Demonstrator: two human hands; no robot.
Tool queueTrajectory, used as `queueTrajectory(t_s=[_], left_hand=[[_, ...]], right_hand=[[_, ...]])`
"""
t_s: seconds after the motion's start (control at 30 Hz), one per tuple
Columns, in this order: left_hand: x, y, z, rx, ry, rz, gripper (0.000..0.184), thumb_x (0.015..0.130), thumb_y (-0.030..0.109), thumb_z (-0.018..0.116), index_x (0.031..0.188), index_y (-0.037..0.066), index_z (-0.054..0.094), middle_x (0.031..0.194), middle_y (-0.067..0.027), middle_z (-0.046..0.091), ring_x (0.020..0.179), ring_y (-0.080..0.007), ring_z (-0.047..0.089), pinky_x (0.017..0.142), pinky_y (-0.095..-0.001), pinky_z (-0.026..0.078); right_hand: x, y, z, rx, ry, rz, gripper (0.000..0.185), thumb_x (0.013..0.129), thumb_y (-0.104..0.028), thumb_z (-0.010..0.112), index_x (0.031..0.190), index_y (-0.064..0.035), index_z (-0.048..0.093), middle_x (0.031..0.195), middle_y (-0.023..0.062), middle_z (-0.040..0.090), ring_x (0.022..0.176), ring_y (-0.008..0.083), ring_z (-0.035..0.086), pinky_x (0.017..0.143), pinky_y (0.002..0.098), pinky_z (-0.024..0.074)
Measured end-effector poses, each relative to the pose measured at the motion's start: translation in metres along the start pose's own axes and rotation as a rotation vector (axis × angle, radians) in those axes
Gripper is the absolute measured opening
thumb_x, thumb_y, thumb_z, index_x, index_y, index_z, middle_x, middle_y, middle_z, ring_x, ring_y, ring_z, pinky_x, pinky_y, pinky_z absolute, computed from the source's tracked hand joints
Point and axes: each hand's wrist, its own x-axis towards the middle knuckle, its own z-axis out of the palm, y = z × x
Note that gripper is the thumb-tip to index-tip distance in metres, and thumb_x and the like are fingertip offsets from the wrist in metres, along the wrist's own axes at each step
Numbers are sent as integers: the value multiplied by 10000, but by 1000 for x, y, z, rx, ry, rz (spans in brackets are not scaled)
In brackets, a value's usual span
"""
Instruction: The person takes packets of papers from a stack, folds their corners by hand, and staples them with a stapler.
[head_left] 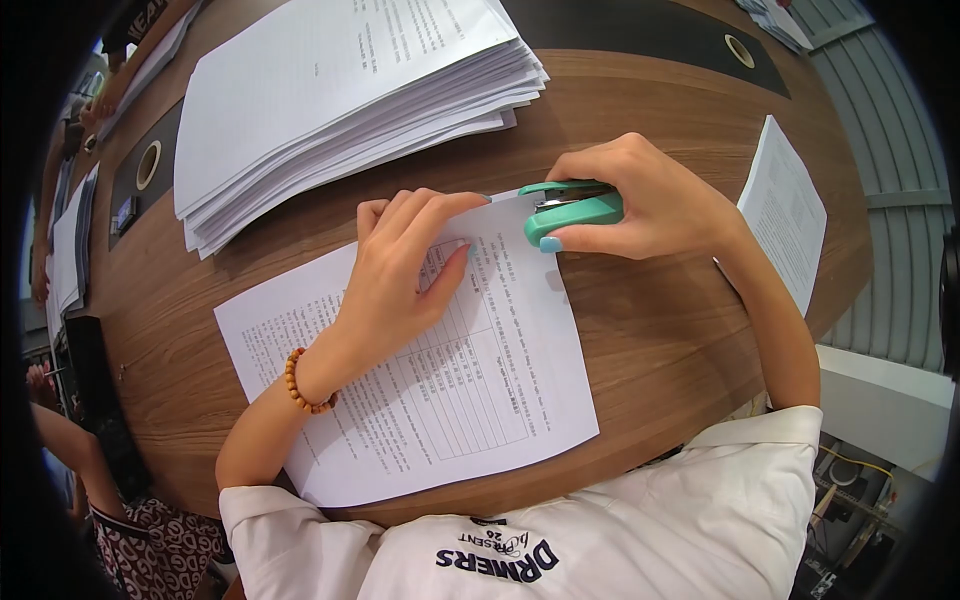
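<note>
A mint-green stapler (585, 213) is gripped in my right hand (640, 195), its fingers above and thumb beneath. The stapler's jaws are apart and its front end meets the upper right corner of the printed sheets (470, 370). I cannot tell whether the paper lies between the jaws. My left hand (405, 260) rests on the same sheets, fingers stretched toward their upper edge and thumb spread away from them. The sheets carry text and a table, and lie on the table in front of my body. A beaded bracelet (300, 382) circles my left wrist.
A tall stack of printed paper (340, 110) stands behind the sheets on the wooden table (660, 340). Another paper pile (785, 215) lies at the right, by my forearm. Far left are more papers (72, 240) and other people's arms (75, 445).
</note>
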Motion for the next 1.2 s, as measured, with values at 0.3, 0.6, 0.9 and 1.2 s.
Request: queueTrajectory(t_s=[0.3, 0.6, 0.9, 1.2], left_hand=[[1, 0, 0, 6, 2, 11, 335, 771, -17, 652, 1083, 89, 594, 940, -5, 604, 844, -153, 515, 807, -320, 304], [1, 0, -1, 2, 51, 38, 254, 741, -31, 671, 950, 103, 618, 873, 11, 597, 806, -148, 511, 816, -325, 298], [-3, 0, -5, 146, 67, 320, 228, 677, -37, 713, 863, 63, 627, 926, -31, 642, 781, -180, 574, 713, -312, 451], [-5, -78, -129, -331, -741, -334, 460, 686, 39, 758, 1121, 32, 609, 1106, -108, 619, 725, -110, 612, 660, -206, 508]], right_hand=[[-2, 5, 7, -3, 29, -91, 250, 792, -235, 700, 831, -3, 614, 648, 97, 594, 549, 193, 551, 525, 300, 426], [-23, 4, -10, 163, 84, -10, 394, 756, -340, 712, 962, -21, 607, 753, 37, 599, 635, 127, 559, 555, 254, 425], [-104, 21, -21, 440, 561, 126, 484, 825, -462, 631, 1043, -32, 593, 753, -5, 558, 508, 12, 449, 412, 162, 298], [-143, 14, 3, 665, 709, 130, 548, 861, -448, 604, 1110, 37, 548, 795, 35, 535, 505, 24, 412, 425, 174, 315]])
